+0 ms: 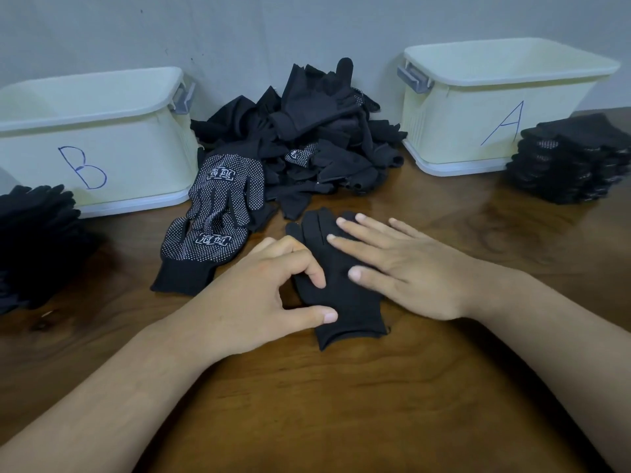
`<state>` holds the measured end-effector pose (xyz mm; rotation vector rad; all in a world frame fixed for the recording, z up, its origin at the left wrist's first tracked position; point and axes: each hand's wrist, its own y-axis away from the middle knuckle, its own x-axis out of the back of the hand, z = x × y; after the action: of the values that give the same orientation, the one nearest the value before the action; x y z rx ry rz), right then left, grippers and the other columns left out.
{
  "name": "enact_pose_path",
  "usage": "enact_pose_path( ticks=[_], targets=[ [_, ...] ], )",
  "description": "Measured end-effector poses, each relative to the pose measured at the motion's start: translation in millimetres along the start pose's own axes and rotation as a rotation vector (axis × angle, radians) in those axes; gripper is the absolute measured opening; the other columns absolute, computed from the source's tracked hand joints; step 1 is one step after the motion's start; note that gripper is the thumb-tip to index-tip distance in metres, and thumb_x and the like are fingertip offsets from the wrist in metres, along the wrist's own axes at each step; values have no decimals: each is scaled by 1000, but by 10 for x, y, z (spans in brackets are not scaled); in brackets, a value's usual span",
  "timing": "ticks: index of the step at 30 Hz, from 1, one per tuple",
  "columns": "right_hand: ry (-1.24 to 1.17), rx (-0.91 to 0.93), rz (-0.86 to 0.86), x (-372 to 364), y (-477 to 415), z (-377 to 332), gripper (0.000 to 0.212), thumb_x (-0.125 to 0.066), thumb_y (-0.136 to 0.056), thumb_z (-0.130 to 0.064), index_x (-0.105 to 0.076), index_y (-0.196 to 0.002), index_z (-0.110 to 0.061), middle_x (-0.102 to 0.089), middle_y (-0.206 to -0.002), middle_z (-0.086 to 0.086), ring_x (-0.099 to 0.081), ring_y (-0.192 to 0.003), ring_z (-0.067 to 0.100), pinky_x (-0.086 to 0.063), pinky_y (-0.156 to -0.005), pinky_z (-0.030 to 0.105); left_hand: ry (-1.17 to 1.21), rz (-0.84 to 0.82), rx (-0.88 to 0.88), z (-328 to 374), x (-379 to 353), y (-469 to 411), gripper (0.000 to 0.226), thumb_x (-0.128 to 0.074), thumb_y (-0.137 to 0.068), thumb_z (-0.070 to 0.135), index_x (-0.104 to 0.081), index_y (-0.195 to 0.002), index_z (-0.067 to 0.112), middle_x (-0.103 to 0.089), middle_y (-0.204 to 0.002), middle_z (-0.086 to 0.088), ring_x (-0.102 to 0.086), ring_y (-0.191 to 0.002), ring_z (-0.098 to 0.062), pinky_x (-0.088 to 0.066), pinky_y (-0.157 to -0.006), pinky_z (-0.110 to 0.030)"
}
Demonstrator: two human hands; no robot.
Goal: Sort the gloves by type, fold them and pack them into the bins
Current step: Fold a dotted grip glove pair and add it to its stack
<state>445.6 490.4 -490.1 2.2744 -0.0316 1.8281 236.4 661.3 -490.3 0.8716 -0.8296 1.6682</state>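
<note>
Right-edge stack (577, 158) and left-edge stack (34, 247) lay unpacked, back-edge heap (307, 138) unsorted. Right hand (409, 268) lay flat on a plain glove (341, 302); left hand (259, 295), grip unclear.

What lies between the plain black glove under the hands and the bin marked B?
Dotted gloves lie flat on the table between the plain black glove and the near corner of bin B. They are low, so a lifted glove would likely pass over them. Nothing else visible stands between.
</note>
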Motion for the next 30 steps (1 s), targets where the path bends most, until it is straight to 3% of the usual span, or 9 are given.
enact_pose_path(
  ticks=[4,8,10,12,15,17,20,25,30],
  targets=[
    [-22,-141,244,14,-29,285,58,-26,-112,-55,-14,-168,-46,-10,-176,-23,-2,-162,0,-7,-133,41,48,22,23,5,-23,12,33,-74,-81,68,-67,-102,44,-58,-120,22,-50,-118,-6,-45,-84,-21],
    [-212,-154,403,48,-21,378,46,-45,-112,-39,-48,-158,-38,-43,-164,-18,-28,-155,-3,-21,-127,23,86,211,-26,19,-29,-30,12,-67,-98,51,-68,-100,39,-63,-111,19,-55,-113,-10,-45,-96,-30],
    [-268,-86,393,39,-31,319,45,-48,-111,-40,-53,-155,-36,-48,-160,-19,-30,-152,-6,-21,-127,18,-21,270,-86,50,-57,-105,17,-63,-103,47,-68,-114,35,-62,-122,21,-53,-120,-7,-43,-102,-29],
    [-282,-20,283,20,-37,256,54,-48,-109,-50,-45,-160,-36,-39,-165,-22,-22,-154,-10,-14,-126,14,-144,232,-104,88,-116,-203,42,-57,-102,54,-61,-137,31,-54,-148,17,-42,-144,-8,-33,-120,-34],
    [-138,34,78,-24,-15,253,76,-35,-104,-69,-13,-170,-38,-8,-175,-26,1,-157,-13,-3,-133,30,-259,13,1,142,-208,-300,79,-39,-100,77,-22,-167,38,-13,-175,20,1,-162,-2,-6,-133,-43],
    [-70,34,33,-27,-6,267,80,-29,-103,-75,-1,-170,-41,5,-174,-30,11,-155,-15,3,-133,33,-320,-90,61,130,-239,-312,92,-28,-96,85,0,-169,38,7,-176,18,16,-160,-2,2,-133,-46],
    [-61,16,19,-9,-5,246,81,-28,-101,-77,1,-169,-44,8,-172,-33,15,-154,-15,5,-133,35,-353,-112,89,106,-250,-330,101,-23,-91,91,9,-169,35,16,-176,15,23,-159,-3,5,-133,-48],
    [-67,26,48,8,17,224,79,-29,-101,-76,-5,-169,-44,4,-173,-32,13,-155,-14,1,-134,37,-142,1,57,105,-210,-297,98,-40,-93,85,1,-169,39,8,-176,21,15,-159,4,-1,-133,-41],
    [-194,97,206,53,62,151,60,-45,-106,-61,-38,-162,-44,-28,-167,-32,-6,-153,-20,-11,-130,23,87,267,167,-44,-104,-152,55,-55,-107,42,-39,-160,36,-42,-161,19,-32,-149,7,-26,-126,-24]
  ],
)
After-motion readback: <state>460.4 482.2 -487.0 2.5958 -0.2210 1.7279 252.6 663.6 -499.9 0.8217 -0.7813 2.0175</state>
